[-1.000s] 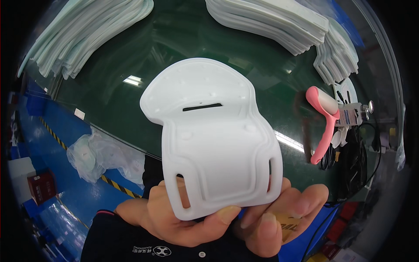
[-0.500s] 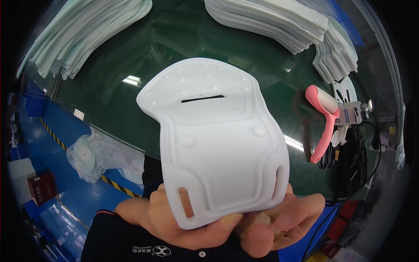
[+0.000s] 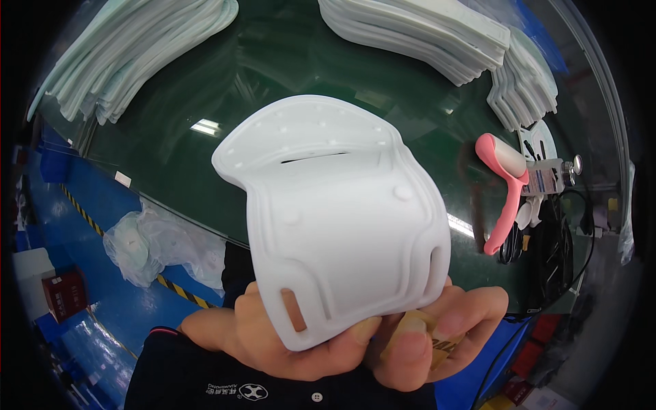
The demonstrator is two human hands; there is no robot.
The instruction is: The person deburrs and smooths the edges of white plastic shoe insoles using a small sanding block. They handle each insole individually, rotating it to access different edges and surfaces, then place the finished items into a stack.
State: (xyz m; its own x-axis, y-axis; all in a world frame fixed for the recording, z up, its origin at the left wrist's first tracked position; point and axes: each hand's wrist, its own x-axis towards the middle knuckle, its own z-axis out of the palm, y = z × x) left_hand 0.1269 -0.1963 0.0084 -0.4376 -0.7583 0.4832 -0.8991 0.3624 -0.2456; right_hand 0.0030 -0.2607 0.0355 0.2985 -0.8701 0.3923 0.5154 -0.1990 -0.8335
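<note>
Low in the frame, left of centre, the left hand [image 3: 273, 352] is clasped — thumb [image 3: 359, 336] reaching rightward, bare wrist [image 3: 207, 331] at lower left. Just right of it, the right hand [image 3: 408, 359] curls inward — fingers [image 3: 486, 306] bent.

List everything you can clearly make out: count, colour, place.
Table: one, dark green, across centre
Slotted moulded panel: one, white, centre
Panel stacks: three, whitish, table's far side
Lint roller: one, pink and white, table's right side
Bottle: one, clear, right of the lint roller
Plastic bag: one, clear, lower left
Striped tape: one, yellow-black, on the blue floor
Box: one, dark red, far left
Printed piece: one, tan, below the panel
Left hand: one, bare, gripping the panel
Right hand: one, bare, at the printed piece
</note>
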